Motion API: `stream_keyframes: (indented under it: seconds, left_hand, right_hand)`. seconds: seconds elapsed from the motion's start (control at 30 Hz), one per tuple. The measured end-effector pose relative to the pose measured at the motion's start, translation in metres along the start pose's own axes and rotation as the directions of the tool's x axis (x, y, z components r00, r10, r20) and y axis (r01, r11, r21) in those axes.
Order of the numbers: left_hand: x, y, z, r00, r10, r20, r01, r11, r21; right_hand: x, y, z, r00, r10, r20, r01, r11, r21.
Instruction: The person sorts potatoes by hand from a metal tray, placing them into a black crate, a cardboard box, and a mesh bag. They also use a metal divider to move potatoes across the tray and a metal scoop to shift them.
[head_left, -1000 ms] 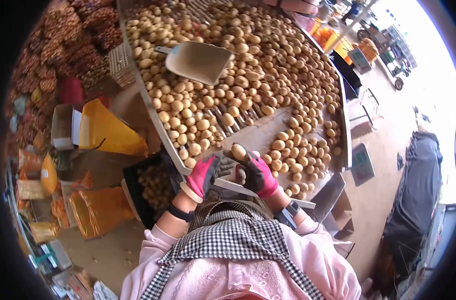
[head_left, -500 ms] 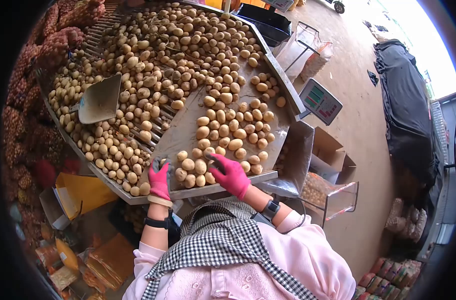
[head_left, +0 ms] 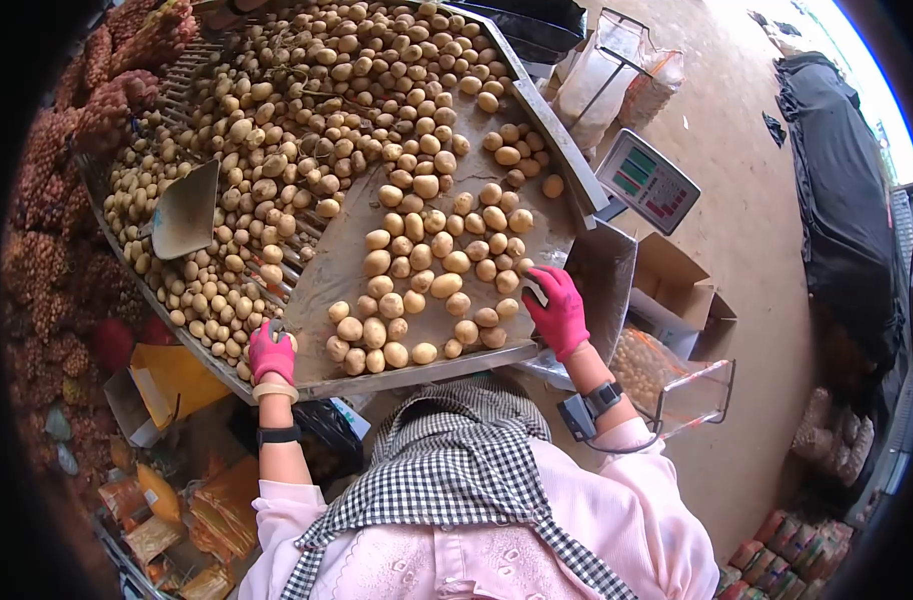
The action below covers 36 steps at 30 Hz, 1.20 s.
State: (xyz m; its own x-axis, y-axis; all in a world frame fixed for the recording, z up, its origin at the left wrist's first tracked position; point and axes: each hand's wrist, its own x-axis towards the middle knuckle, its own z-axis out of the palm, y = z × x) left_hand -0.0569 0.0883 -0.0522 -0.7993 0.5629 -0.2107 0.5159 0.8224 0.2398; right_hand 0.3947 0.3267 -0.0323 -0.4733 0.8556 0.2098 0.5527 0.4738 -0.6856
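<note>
The left hand point(head_left: 272, 358) is resting at the near edge of the potatoes point(head_left: 456, 262), its closure and any hold hidden behind the glove, while the right hand point(head_left: 556, 308) is curving half open, nothing visible in it, beside the outermost ones, seemingly so its palm can face the loose group lying between the 2 hands. The metal rim point(head_left: 426, 374) running between the wrists is probably keeping potatoes from rolling off; beyond the left hand a scoop point(head_left: 186, 212) is lying on the heap, and a chute point(head_left: 604, 285) is crowding the right hand's outer side.
</note>
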Motion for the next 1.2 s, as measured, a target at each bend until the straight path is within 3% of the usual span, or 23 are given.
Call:
stream_keyframes:
  seconds: [0.07, 0.13, 0.2, 0.27, 0.3, 0.33, 0.4, 0.47, 0.53, 0.57, 0.6, 0.63, 0.67, 0.73, 0.8, 0.87, 0.9, 0.93, 1.0, 1.03, 1.07, 1.13, 1.2]
  left_hand:
    - [0.009, -0.015, 0.012, 0.998, 0.037, -0.044, -0.037, 0.999, -0.004]
    - [0.017, -0.031, 0.024, 0.999, 0.021, 0.045, 0.002, 0.886, -0.465]
    - [0.014, -0.024, 0.01, 0.999, 0.03, 0.026, -0.019, 0.935, -0.355]
    - [0.011, -0.026, 0.006, 0.996, 0.017, 0.088, 0.014, 0.941, -0.338]
    - [0.01, -0.028, 0.009, 0.989, -0.028, 0.148, 0.097, 0.872, -0.479]
    - [0.008, -0.024, 0.008, 0.989, -0.033, 0.147, 0.1, 0.871, -0.48]
    - [0.003, -0.019, 0.007, 0.979, -0.083, 0.187, 0.158, 0.885, -0.437]
    - [0.001, -0.025, 0.01, 0.935, -0.103, 0.339, 0.3, 0.737, -0.606]
    - [-0.008, -0.021, 0.002, 0.86, -0.182, 0.478, 0.474, 0.63, -0.615]
    - [-0.018, -0.006, -0.011, 0.854, -0.18, 0.488, 0.496, 0.565, -0.659]
    - [-0.028, 0.012, -0.024, 0.849, -0.171, 0.501, 0.513, 0.499, -0.699]
    - [-0.034, 0.022, -0.031, 0.838, -0.125, 0.531, 0.535, 0.384, -0.753]
    - [-0.036, 0.024, -0.03, 0.837, -0.128, 0.533, 0.537, 0.384, -0.751]
    - [-0.038, 0.03, -0.027, 0.857, -0.132, 0.498, 0.501, 0.436, -0.747]
    - [-0.024, 0.007, -0.004, 0.867, -0.076, 0.492, 0.463, 0.485, -0.742]
    - [-0.01, -0.011, 0.025, 0.953, -0.05, 0.299, 0.198, 0.85, -0.488]
    - [-0.013, -0.01, 0.028, 0.99, 0.035, 0.139, 0.006, 0.959, -0.284]
    - [-0.024, 0.01, 0.017, 0.989, 0.039, 0.141, 0.003, 0.958, -0.287]
    - [-0.051, 0.051, -0.005, 0.997, -0.004, -0.076, 0.01, 0.997, 0.075]
    - [-0.057, 0.062, -0.01, 0.99, 0.001, -0.138, 0.007, 0.998, 0.06]
    - [-0.065, 0.069, -0.013, 0.967, 0.081, -0.24, -0.089, 0.996, -0.022]
    - [-0.078, 0.076, -0.002, 0.952, 0.145, -0.27, -0.233, 0.916, -0.328]
    - [-0.098, 0.107, -0.006, 0.978, 0.118, 0.17, 0.071, 0.577, -0.813]
  right_hand:
    - [0.038, -0.004, 0.019, 0.984, -0.176, 0.036, 0.179, 0.977, -0.113]
    - [0.067, -0.01, 0.038, 0.964, -0.246, 0.095, 0.261, 0.941, -0.213]
    - [0.085, -0.025, 0.049, 0.975, -0.01, 0.22, 0.125, 0.846, -0.519]
    - [0.097, -0.019, 0.056, 0.965, 0.015, 0.263, 0.123, 0.856, -0.502]
    - [0.099, -0.015, 0.057, 0.955, 0.055, 0.293, 0.102, 0.863, -0.495]
    - [0.1, -0.015, 0.054, 0.954, 0.051, 0.296, 0.107, 0.863, -0.494]
    - [0.102, -0.015, 0.048, 0.965, 0.004, 0.263, 0.102, 0.916, -0.389]
    - [0.09, -0.014, 0.044, 0.993, -0.071, 0.09, 0.083, 0.987, -0.138]
    - [0.075, -0.013, 0.038, 0.992, -0.104, -0.069, 0.105, 0.994, 0.01]
    - [0.065, -0.017, 0.029, 0.994, 0.097, 0.043, -0.105, 0.935, 0.339]
    - [0.056, -0.019, 0.021, 0.944, 0.251, 0.213, -0.329, 0.735, 0.593]
    - [0.049, -0.018, 0.023, 0.965, 0.172, 0.199, -0.263, 0.59, 0.764]
    - [0.04, -0.017, 0.023, 0.964, 0.173, 0.202, -0.266, 0.589, 0.763]
    - [0.027, -0.016, 0.019, 0.886, 0.251, 0.39, -0.451, 0.269, 0.851]
    - [0.02, -0.015, 0.023, 0.874, 0.243, 0.42, -0.476, 0.263, 0.839]
    - [0.016, -0.017, 0.028, 0.846, 0.235, 0.478, -0.515, 0.135, 0.846]
    - [0.016, -0.018, 0.028, 0.829, 0.214, 0.517, -0.546, 0.109, 0.831]
    - [0.017, -0.024, 0.026, 0.8, 0.221, 0.558, -0.586, 0.088, 0.805]
    - [0.017, -0.034, 0.029, 0.8, 0.221, 0.558, -0.588, 0.101, 0.803]
    - [0.018, -0.042, 0.029, 0.8, 0.214, 0.561, -0.59, 0.104, 0.801]
    - [0.018, -0.05, 0.029, 0.795, 0.206, 0.57, -0.6, 0.136, 0.788]
    - [0.017, -0.062, 0.035, 0.789, 0.189, 0.584, -0.612, 0.174, 0.771]
    - [0.015, -0.076, 0.049, 0.854, 0.148, 0.499, -0.516, 0.374, 0.771]
